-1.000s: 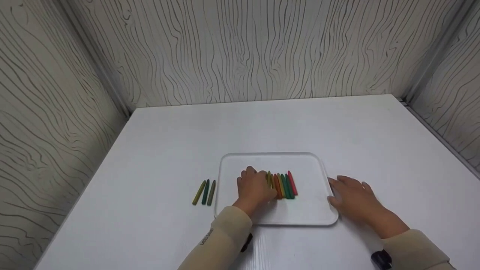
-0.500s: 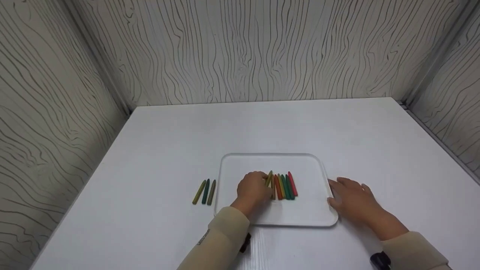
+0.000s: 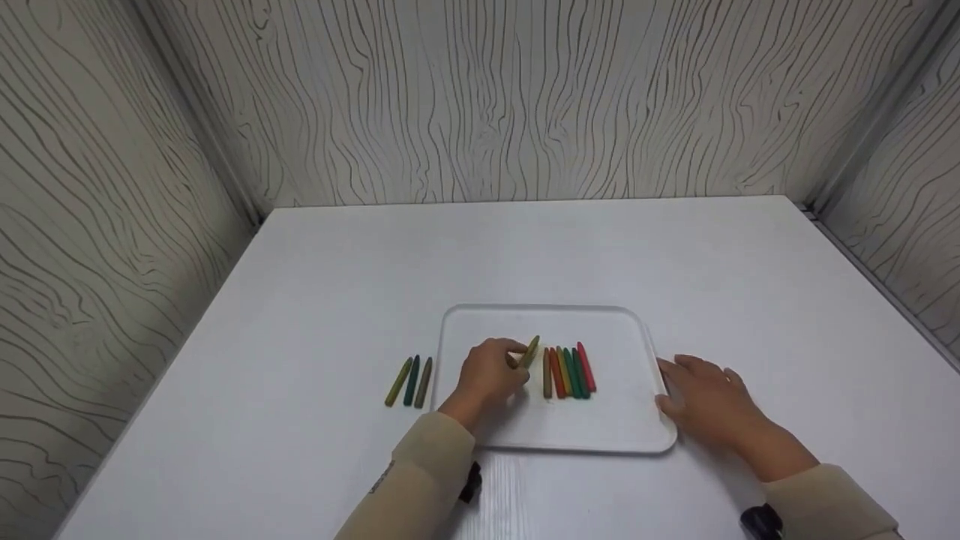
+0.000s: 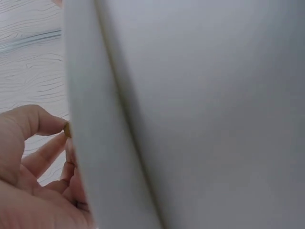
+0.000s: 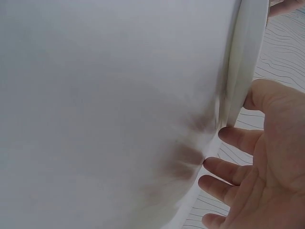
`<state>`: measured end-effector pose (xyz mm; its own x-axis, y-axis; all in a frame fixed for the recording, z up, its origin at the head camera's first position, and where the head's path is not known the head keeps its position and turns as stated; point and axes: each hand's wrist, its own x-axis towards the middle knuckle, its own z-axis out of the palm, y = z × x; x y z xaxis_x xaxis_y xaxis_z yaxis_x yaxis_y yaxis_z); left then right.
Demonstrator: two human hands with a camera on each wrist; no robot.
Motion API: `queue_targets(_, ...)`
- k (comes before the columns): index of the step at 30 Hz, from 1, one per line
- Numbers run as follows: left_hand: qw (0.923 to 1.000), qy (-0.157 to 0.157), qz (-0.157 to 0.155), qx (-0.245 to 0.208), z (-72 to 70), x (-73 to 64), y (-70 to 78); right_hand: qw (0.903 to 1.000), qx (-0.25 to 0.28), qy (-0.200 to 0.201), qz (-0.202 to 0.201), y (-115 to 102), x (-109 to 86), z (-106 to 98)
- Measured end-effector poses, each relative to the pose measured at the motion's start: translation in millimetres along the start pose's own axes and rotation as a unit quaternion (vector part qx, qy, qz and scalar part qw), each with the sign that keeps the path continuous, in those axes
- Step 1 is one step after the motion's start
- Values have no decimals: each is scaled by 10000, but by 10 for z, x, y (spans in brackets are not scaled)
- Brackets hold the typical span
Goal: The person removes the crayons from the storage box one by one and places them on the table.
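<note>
My left hand point(image 3: 491, 371) is over the left half of a white tray point(image 3: 547, 435) and pinches an olive-yellow crayon point(image 3: 531, 349) between thumb and fingers, its tip pointing up and away. In the left wrist view, the end of that crayon point(image 4: 67, 129) shows at the thumb tip, and the tray hides part of the hand. Right of it, a row of crayons point(image 3: 568, 373) in brown, orange, yellow, green and pinkish red lies side by side on the tray. My right hand point(image 3: 709, 397) touches the tray's right rim, fingers fairly straight; in the right wrist view the thumb point(image 5: 257, 95) rests against the rim.
To the tray's left, an olive crayon point(image 3: 399, 381), a dark green crayon point(image 3: 412, 380) and a brownish-olive crayon point(image 3: 424, 382) lie on the white table point(image 3: 300, 315). Wood-grain patterned panels point(image 3: 480, 105) stand behind the table and along both sides.
My left hand has drawn left from the row with the olive-yellow crayon, opening a gap beside the brown one. The right hand has stayed at the tray's rim.
</note>
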<state>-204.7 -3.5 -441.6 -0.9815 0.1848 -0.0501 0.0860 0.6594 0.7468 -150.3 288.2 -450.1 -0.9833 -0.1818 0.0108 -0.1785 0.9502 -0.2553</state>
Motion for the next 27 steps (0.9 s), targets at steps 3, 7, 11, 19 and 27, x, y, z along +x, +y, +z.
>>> queue_targets(3, 9999, -28, 8, -162, -46, -11, -22, 10000, -13, -42, -6, -6, 2, -10)
queue_targets(7, 9993, -41, 20, -359, -115, -33, -38, 9999, -11, -94, -38, -11, -3, -18)
queue_targets(11, 9992, -13, 79, -391, -191, -73, -43, 9999, -22, -79, -67, -3, -3, -12)
queue_targets(19, 9991, 207, 211, -294, -374, -191, -81, 10000, -46, -67, -32, 3, 8, -12)
queue_targets(27, 9969, 464, 407, -497, -537, -308, -268, 9999, -15, -99, -31, 13, 12, -2)
